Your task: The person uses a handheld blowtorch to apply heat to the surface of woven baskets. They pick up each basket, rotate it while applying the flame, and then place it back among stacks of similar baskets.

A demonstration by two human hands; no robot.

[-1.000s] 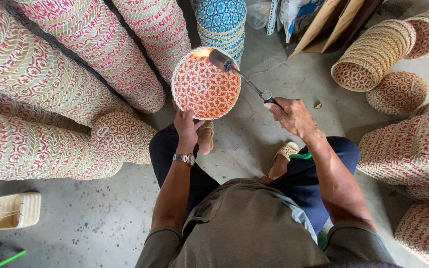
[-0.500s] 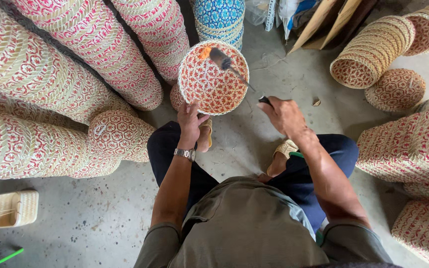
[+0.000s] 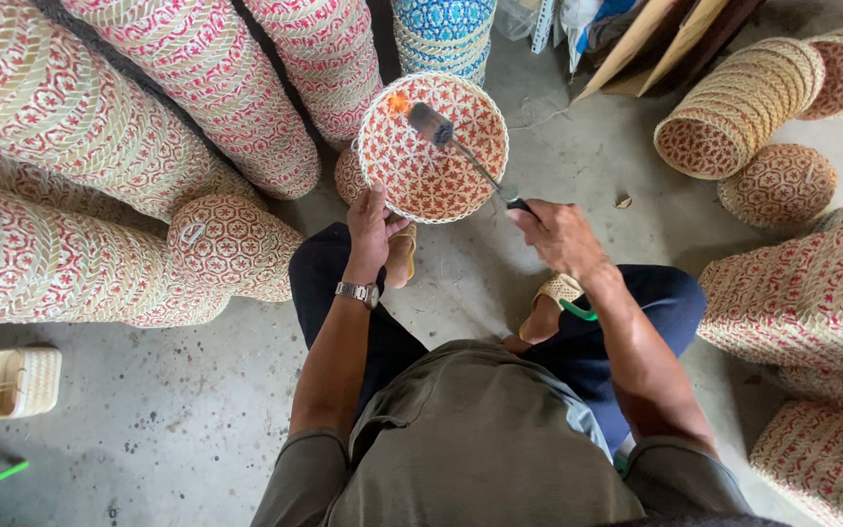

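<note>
Head view showed the left hand (image 3: 373, 229) gripping the basket (image 3: 432, 146) by its lower rim, above the floor, the right hand (image 3: 560, 234) closed on a torch (image 3: 461, 151). Lingering, its flame might scorch the weave.

The round basket (image 3: 431, 156) is woven from flat cane-like strips, matt, patterned red on pale straw. The torch (image 3: 461, 151) has a dull grey metal head and thin metal stem. The stacked baskets (image 3: 100, 127) share the same coarse weave. The floor (image 3: 129, 429) is rough, stained concrete. The wristwatch (image 3: 356, 292) looks like shiny metal.
</note>
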